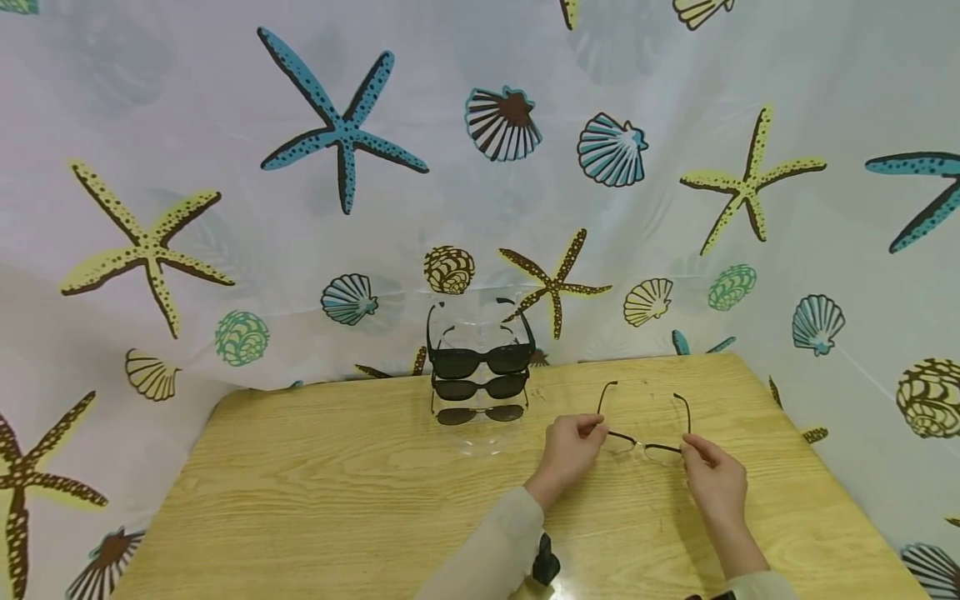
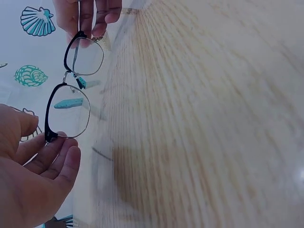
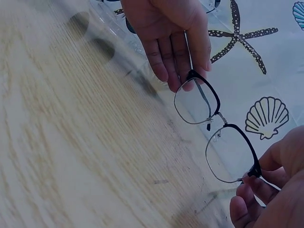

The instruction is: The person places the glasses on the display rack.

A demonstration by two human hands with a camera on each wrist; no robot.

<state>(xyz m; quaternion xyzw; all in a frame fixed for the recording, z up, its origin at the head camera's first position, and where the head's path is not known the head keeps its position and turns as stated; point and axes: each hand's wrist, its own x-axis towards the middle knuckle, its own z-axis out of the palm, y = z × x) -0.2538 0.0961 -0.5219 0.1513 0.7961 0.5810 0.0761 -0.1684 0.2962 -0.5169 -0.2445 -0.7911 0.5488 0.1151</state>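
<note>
Both hands hold one pair of eyeglasses [image 1: 663, 448] above the right part of the table, with black upper rims, thin metal lower rims and clear lenses. Its temples are unfolded and point toward the back. My left hand [image 1: 567, 454] pinches the left hinge corner. At the opposite corner, my right hand [image 1: 716, 483] grips the frame between thumb and fingers. In the left wrist view the eyeglasses [image 2: 49, 116] stretch between the two hands, apart from the tabletop. The right wrist view shows the black brow bar [image 3: 244, 140] and both lenses unobstructed.
Left of the hands, a clear stand [image 1: 480, 450] bears black sunglasses [image 1: 480, 362], a second dark pair [image 1: 480, 387] and thin-framed sunglasses [image 1: 480, 414], one above another. A wooden table [image 1: 315, 483] meets a curtain [image 1: 420, 217] printed with shells and starfish behind and at the sides.
</note>
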